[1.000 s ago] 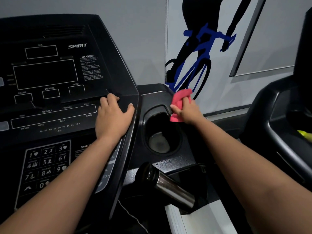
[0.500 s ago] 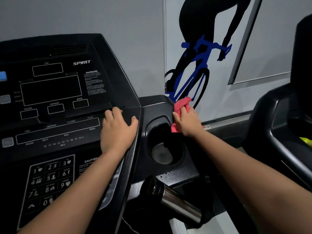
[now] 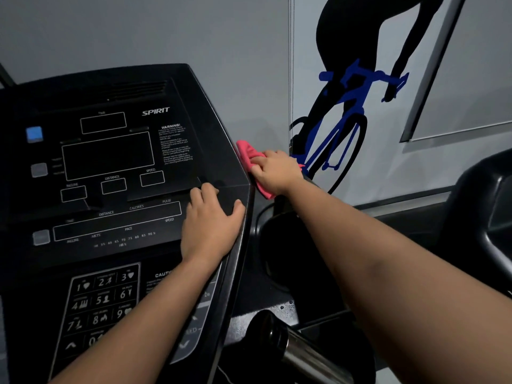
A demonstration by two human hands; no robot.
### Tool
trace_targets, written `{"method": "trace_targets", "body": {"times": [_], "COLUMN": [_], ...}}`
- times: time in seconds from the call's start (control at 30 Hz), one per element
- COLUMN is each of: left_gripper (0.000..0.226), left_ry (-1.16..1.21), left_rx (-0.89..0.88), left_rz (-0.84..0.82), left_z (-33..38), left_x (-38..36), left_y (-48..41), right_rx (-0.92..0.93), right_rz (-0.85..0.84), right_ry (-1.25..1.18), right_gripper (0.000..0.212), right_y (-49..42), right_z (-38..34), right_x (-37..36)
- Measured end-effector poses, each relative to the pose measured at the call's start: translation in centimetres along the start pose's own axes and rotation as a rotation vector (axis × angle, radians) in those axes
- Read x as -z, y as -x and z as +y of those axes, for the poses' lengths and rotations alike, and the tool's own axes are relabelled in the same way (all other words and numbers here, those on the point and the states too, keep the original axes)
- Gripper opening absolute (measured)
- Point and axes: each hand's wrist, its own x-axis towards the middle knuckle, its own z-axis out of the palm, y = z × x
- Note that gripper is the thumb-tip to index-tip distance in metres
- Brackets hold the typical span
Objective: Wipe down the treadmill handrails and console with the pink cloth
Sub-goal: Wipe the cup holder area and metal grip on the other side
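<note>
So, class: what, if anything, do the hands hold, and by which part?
The right hand grips the pink cloth around its middle; the left hand rests flat on the console, holding nothing.

On my feed a grey wall (image 3: 138, 31) fills the background, and on it a big decal shows a black cyclist silhouette (image 3: 360, 37) riding a blue bicycle (image 3: 342, 134). Right of the decal I see a pale panel (image 3: 471, 79) with a grey edge. Low in the frame a steel bottle (image 3: 307, 358) with a black cap lies on its side. A second dark machine (image 3: 484, 212) stands at the far right.
</note>
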Motion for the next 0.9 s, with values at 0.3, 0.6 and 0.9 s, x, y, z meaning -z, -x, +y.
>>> {"method": "trace_targets", "body": {"times": [0.3, 0.6, 0.9], "left_gripper": [0.041, 0.04, 0.038], "left_ry": [0.037, -0.036, -0.051], "left_rx": [-0.008, -0.028, -0.041], "left_rz": [-0.012, 0.018, 0.026], "left_z": [-0.3, 0.1, 0.0], "left_x": [0.2, -0.2, -0.5], "left_y": [-0.2, 0.0, -0.2], "right_rx": [-0.376, -0.406, -0.152], "right_rz": [-0.047, -0.044, 0.107], "right_ry": [-0.523, -0.24, 0.083], "right_gripper": [0.036, 0.036, 0.058], "right_y": [2.3, 9.3, 7.7], "right_z": [5.8, 8.5, 2.1], "right_x": [0.6, -1.5, -3.2]}}
